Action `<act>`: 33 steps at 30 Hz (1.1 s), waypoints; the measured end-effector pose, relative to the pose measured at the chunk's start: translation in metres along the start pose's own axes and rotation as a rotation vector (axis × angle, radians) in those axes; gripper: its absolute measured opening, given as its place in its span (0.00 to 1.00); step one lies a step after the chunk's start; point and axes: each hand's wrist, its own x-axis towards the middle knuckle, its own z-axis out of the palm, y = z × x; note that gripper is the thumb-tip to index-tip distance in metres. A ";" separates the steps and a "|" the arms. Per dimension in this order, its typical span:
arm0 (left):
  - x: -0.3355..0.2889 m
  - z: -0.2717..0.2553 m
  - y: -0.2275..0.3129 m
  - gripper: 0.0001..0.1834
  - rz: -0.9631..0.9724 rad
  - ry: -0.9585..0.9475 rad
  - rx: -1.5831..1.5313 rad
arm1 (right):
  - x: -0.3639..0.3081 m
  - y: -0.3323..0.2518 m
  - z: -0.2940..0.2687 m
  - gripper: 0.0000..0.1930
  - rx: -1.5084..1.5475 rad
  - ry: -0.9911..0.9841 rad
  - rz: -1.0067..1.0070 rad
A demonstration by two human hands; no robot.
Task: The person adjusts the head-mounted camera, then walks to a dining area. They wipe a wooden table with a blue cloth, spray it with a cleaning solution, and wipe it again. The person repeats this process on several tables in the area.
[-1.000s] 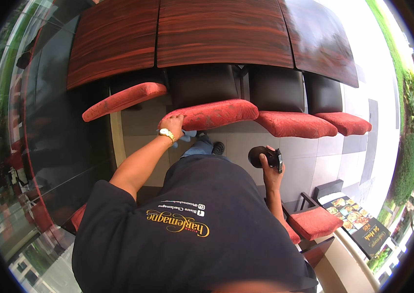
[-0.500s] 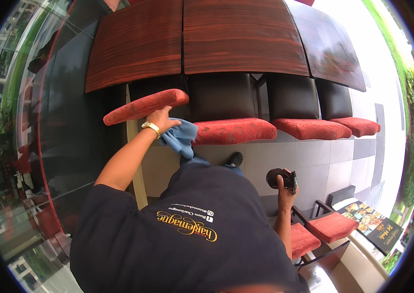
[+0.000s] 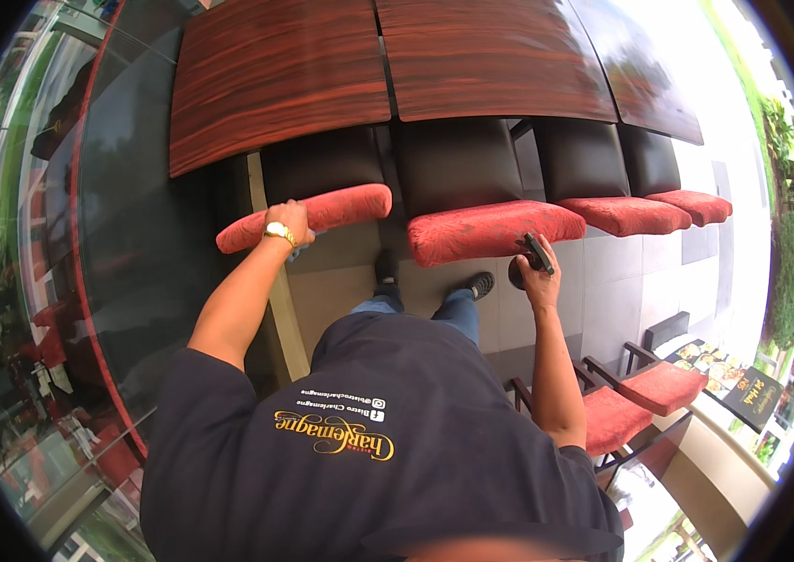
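Note:
My left hand (image 3: 286, 219), with a gold watch at its wrist, is closed over the red padded backrest (image 3: 345, 202) of the leftmost chair. Under the palm a little of a blue cloth (image 3: 298, 251) shows; most of it is hidden. My right hand (image 3: 545, 281) is wrapped round a dark spray bottle (image 3: 517, 272) with a black trigger head (image 3: 537, 253). The bottle is close to the near side of the second chair's red backrest (image 3: 486, 231); whether they touch, I cannot tell.
Dark wood-grain tables (image 3: 285, 80) stand ahead, with black chair seats (image 3: 458, 164) against them. Two more red-backed chairs (image 3: 626, 215) continue the row to the right. Red chairs (image 3: 664, 386) and a menu board (image 3: 743, 393) are at the lower right. A glass wall (image 3: 125, 234) runs along the left.
My left hand has slid left along the first backrest, and the cloth is now mostly beneath it. My right hand has brought the spray bottle forward, up to the second chair's backrest.

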 end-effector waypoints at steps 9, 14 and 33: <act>-0.124 0.064 -0.032 0.30 0.083 -0.119 0.047 | -0.040 -0.022 0.039 0.22 0.035 -0.038 0.015; -0.137 0.052 -0.036 0.23 0.198 -0.264 -0.069 | -0.030 -0.042 0.046 0.22 -0.012 -0.073 -0.023; 0.293 0.127 -0.066 0.48 -0.607 -0.066 -2.659 | -0.023 -0.044 0.041 0.18 -0.172 -0.380 0.113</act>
